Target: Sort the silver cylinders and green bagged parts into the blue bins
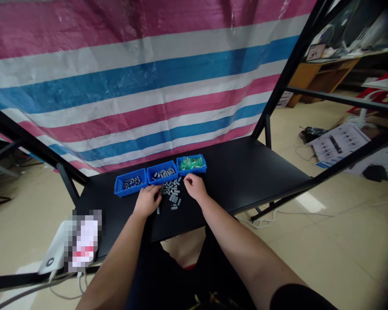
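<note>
A pile of several small grey parts (172,192) lies on the black table (245,172) between my hands. My left hand (148,201) rests at the pile's left edge with fingers curled, pinching among the parts. My right hand (195,187) sits at the pile's right edge, fingers bent in a pinch near the top of the pile. What either pinch holds is too small to make out. Behind the pile stand three blue bins: the left bin (130,182) and middle bin (162,172) hold grey parts, the right bin (191,164) holds green and yellow parts.
A striped pink, white and blue tarp (142,77) hangs behind the table inside a black metal frame (291,64). A white device (56,252) with a cable lies at the table's front left. Printed sheets (339,142) and cables lie on the floor to the right.
</note>
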A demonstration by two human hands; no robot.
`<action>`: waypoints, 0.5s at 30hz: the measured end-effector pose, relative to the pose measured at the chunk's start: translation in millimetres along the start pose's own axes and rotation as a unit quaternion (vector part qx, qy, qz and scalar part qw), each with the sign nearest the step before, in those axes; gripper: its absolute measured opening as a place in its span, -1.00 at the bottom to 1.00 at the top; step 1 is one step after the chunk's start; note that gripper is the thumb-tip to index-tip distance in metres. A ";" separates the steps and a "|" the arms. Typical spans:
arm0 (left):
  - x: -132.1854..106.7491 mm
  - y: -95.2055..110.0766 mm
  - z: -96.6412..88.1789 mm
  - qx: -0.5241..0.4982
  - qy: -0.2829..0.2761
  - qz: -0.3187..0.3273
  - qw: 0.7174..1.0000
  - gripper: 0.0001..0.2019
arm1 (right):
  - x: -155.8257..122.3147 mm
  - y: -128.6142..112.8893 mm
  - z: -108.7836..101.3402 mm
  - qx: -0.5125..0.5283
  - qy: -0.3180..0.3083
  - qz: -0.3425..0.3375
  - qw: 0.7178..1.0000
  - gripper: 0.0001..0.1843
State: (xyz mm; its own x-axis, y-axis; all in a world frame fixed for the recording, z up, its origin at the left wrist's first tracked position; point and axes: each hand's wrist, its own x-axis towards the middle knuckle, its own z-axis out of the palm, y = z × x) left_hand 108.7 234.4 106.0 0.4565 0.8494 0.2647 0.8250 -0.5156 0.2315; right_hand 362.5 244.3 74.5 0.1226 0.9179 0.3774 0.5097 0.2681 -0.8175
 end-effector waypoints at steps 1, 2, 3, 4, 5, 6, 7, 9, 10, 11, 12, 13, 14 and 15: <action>0.8 -0.2 1.9 0.003 0.003 -0.009 1.000 -0.66 | 0.0 -0.1 0.0 0.000 0.002 -0.001 1.000 -0.85; 1.1 -0.7 3.2 0.002 0.008 -0.016 1.000 -0.66 | 0.0 -0.2 0.0 -0.001 0.004 -0.001 1.000 -0.85; 1.2 -1.6 4.1 -0.001 0.012 -0.019 1.000 -0.66 | 0.0 -0.4 0.0 -0.002 0.005 -0.001 1.000 -0.85; 1.0 -2.6 4.8 -0.003 0.017 -0.020 1.000 -0.67 | -0.1 -0.6 -0.1 -0.002 0.005 -0.001 1.000 -0.85; 0.7 -3.6 5.4 -0.007 0.022 -0.021 1.000 -0.68 | -0.1 -0.7 -0.2 -0.003 0.005 0.000 1.000 -0.85; 0.3 -4.6 6.2 -0.012 0.030 -0.022 0.999 -0.70 | -0.2 -0.9 -0.3 -0.002 0.003 0.000 1.000 -0.85; -0.2 -5.6 7.1 -0.018 0.040 -0.022 0.999 -0.71 | -0.2 -0.9 -0.4 -0.001 0.001 0.001 1.000 -0.84; -1.3 -7.5 9.5 -0.034 0.066 -0.018 0.997 -0.75 | -0.4 -0.9 -0.6 -0.002 0.000 0.003 1.000 -0.84; -1.9 -8.4 10.9 -0.042 0.079 -0.014 0.996 -0.79 | -0.4 -0.8 -0.6 -0.002 -0.001 0.004 1.000 -0.84; -2.5 -9.2 12.2 -0.048 0.089 -0.009 0.995 -0.82 | -0.5 -0.8 -0.6 -0.003 -0.001 0.005 1.000 -0.84; -3.3 -10.1 13.4 -0.051 0.096 -0.004 0.994 -0.85 | -0.5 -0.7 -0.6 -0.004 -0.002 0.005 1.000 -0.84; -4.0 -10.9 14.5 -0.051 0.099 -0.002 0.994 -0.88 | -0.5 -0.7 -0.5 -0.004 -0.003 0.005 1.000 -0.84; -4.9 -11.8 15.4 -0.051 0.099 -0.003 0.994 -0.89 | -0.5 -0.7 -0.5 -0.005 -0.003 0.005 1.000 -0.84; -5.8 -12.6 16.0 -0.051 0.099 -0.006 0.994 -0.90 | -0.6 -0.9 -0.5 -0.006 -0.003 0.005 1.000 -0.84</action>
State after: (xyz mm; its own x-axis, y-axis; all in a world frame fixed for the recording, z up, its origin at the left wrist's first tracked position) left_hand 101.0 237.8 86.6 0.3639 0.8224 0.4374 0.7877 -0.5223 0.3267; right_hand 362.4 243.4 75.3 0.1222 0.9222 0.3668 0.5183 0.2559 -0.8160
